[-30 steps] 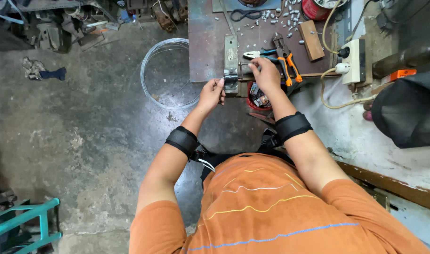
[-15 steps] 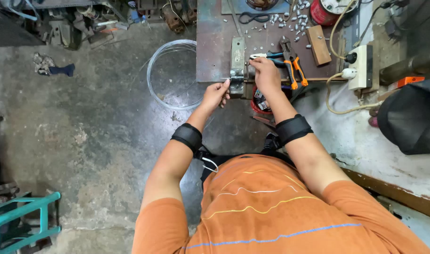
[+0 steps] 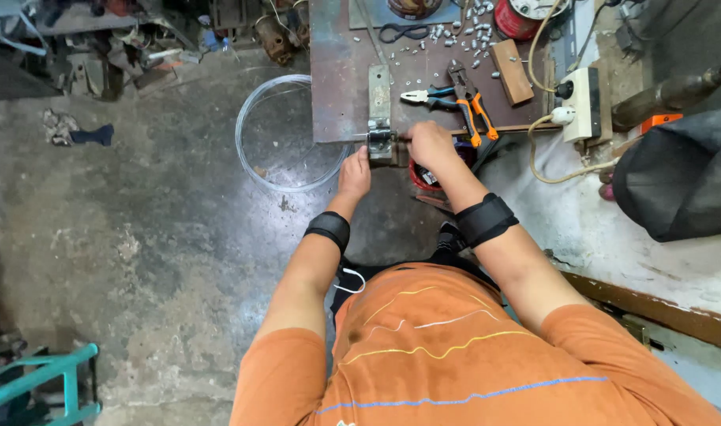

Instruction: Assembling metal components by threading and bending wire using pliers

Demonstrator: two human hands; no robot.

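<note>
Both hands are meeting at the small metal clamp [image 3: 380,140] on the near edge of the workbench [image 3: 337,87], the left hand [image 3: 355,172] steadying it from below while the right hand [image 3: 430,144] is closing around a thin rod, pliers [image 3: 455,96] lying just beyond within reach.

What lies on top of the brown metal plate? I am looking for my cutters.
On the brown metal plate: orange-handled pliers, blue-handled pliers, black scissors, scattered small metal pieces, a wooden block. The right hand covers the near edge.
</note>
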